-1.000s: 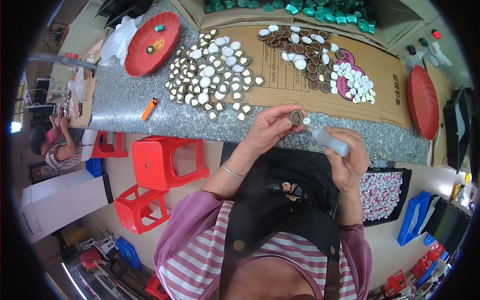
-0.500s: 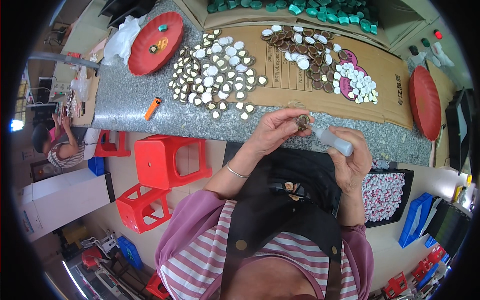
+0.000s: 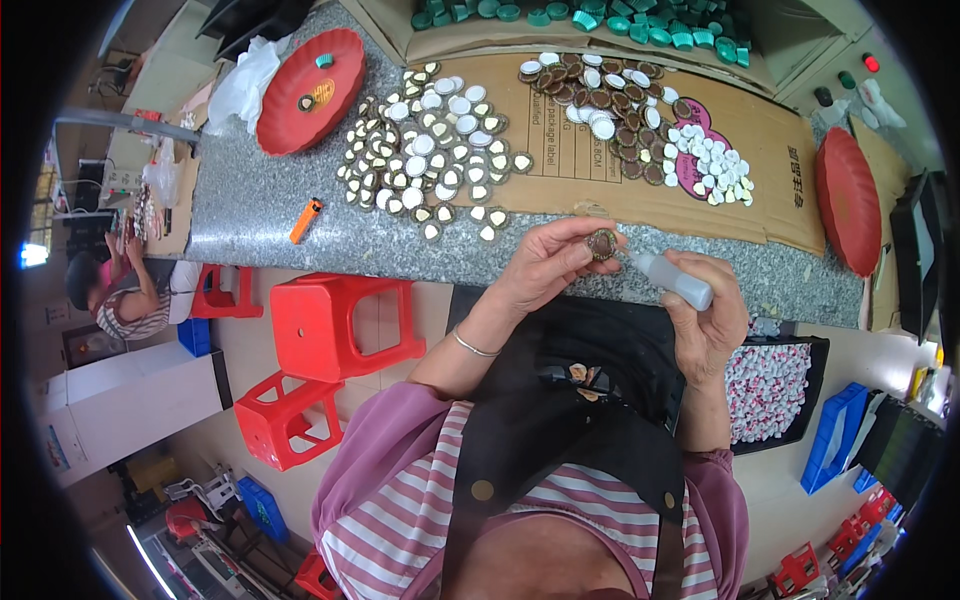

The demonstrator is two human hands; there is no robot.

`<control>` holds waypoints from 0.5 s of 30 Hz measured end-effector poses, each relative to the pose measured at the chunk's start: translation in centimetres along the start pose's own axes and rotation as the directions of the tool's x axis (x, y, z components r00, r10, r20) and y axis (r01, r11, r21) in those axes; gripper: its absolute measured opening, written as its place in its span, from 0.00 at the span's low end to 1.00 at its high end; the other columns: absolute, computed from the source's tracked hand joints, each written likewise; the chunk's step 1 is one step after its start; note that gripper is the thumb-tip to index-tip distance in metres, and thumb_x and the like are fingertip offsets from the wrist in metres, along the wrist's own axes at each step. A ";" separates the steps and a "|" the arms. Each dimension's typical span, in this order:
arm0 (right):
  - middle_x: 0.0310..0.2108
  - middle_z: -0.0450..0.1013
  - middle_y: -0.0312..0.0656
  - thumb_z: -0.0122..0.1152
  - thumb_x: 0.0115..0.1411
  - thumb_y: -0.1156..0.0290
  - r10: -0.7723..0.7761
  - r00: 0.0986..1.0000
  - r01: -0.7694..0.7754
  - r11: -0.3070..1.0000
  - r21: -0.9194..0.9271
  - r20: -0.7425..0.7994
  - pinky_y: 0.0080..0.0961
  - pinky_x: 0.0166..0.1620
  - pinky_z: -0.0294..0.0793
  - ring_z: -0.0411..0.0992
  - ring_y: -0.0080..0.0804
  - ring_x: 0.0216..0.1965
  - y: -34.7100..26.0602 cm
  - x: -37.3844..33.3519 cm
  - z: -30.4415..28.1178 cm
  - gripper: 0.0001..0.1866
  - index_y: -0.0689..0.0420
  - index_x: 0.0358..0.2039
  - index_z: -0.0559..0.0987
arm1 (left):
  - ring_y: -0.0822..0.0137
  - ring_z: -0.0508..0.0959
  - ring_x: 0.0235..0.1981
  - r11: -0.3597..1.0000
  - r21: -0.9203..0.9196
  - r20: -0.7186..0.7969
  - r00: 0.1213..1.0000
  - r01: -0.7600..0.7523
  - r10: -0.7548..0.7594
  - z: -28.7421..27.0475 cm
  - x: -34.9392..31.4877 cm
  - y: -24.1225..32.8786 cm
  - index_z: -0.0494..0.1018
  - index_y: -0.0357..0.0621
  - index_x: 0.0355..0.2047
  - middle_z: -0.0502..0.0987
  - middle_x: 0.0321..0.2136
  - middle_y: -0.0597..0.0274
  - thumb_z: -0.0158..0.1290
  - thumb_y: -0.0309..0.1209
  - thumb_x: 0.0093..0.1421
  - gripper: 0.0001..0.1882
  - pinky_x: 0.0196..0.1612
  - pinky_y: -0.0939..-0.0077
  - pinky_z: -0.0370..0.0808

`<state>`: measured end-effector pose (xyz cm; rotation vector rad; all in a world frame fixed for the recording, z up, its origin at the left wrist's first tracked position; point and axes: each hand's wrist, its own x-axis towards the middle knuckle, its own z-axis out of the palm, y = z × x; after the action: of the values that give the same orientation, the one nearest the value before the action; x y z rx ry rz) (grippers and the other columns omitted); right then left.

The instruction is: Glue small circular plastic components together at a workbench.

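A small round brown disc with a scalloped rim [image 3: 601,244] is pinched between the fingers of my left hand [image 3: 545,265], just over the counter's front edge. My right hand [image 3: 712,325] is closed round a translucent squeeze bottle [image 3: 682,285], whose thin nozzle points left at the disc, a little apart from it. Beyond my hands, on a flattened cardboard sheet [image 3: 560,195], lie a pile of brown discs [image 3: 628,135] and a heap of small white pieces [image 3: 712,160]. Left of these, many discs with pale pieces on them [image 3: 420,165] spread over cardboard and granite.
One red scalloped tray [image 3: 340,75] holds a green cup and a disc; another [image 3: 850,205] stands at the right. An orange lighter [image 3: 306,220] lies on the granite counter [image 3: 250,190]. Green cups [image 3: 640,30] fill the shelf behind. Red stools [image 3: 330,325] stand below left.
The bottle in my right hand has shifted slightly right and down, away from the disc. My left hand keeps its place, with the disc tilted a little differently.
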<state>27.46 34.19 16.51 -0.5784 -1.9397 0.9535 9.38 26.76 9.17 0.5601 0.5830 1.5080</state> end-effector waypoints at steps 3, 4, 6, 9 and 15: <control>0.35 0.74 0.47 0.64 0.47 0.74 -0.004 1.000 0.004 1.000 0.006 0.002 0.27 0.40 0.71 0.73 0.38 0.36 0.1 -0.1 0.1 0.15 0.61 0.37 0.73 | 0.66 0.74 0.43 1.000 0.008 -0.009 1.000 0.001 -0.001 -0.1 -0.1 0.0 0.65 0.38 0.50 0.71 0.45 0.53 0.48 0.30 0.59 0.18 0.48 0.71 0.73; 0.35 0.74 0.47 0.64 0.47 0.74 -0.003 1.000 0.003 1.000 0.007 0.002 0.27 0.40 0.71 0.73 0.38 0.36 0.0 -0.1 0.1 0.15 0.61 0.37 0.73 | 0.65 0.74 0.43 1.000 0.008 -0.010 1.000 0.000 0.000 -0.1 -0.1 0.0 0.65 0.38 0.50 0.71 0.45 0.52 0.48 0.30 0.59 0.18 0.48 0.71 0.73; 0.35 0.74 0.47 0.64 0.47 0.74 -0.002 1.000 0.002 1.000 0.001 0.018 0.27 0.40 0.71 0.73 0.38 0.37 0.0 0.0 0.2 0.15 0.61 0.36 0.73 | 0.65 0.74 0.43 1.000 0.008 -0.013 1.000 -0.003 0.003 -0.1 -0.1 0.0 0.65 0.38 0.50 0.71 0.45 0.52 0.48 0.29 0.59 0.18 0.48 0.71 0.73; 0.34 0.74 0.47 0.64 0.47 0.74 -0.004 1.000 0.003 1.000 0.015 0.021 0.27 0.40 0.71 0.73 0.38 0.37 0.1 0.0 0.1 0.15 0.61 0.36 0.73 | 0.65 0.74 0.43 1.000 0.004 -0.014 1.000 -0.011 0.011 0.0 0.0 0.0 0.65 0.38 0.50 0.71 0.45 0.52 0.48 0.29 0.59 0.18 0.47 0.72 0.73; 0.34 0.73 0.47 0.62 0.47 0.77 -0.016 0.999 0.016 1.000 -0.008 0.037 0.28 0.39 0.72 0.72 0.37 0.37 0.3 -0.2 -0.5 0.14 0.62 0.36 0.72 | 0.65 0.74 0.43 1.000 -0.001 -0.008 1.000 -0.010 0.010 0.3 0.4 -0.5 0.65 0.38 0.50 0.71 0.44 0.52 0.48 0.29 0.59 0.18 0.47 0.72 0.72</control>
<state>28.05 34.40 16.36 -0.5532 -1.9789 0.9526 9.92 27.14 9.02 0.5575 0.5860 1.5209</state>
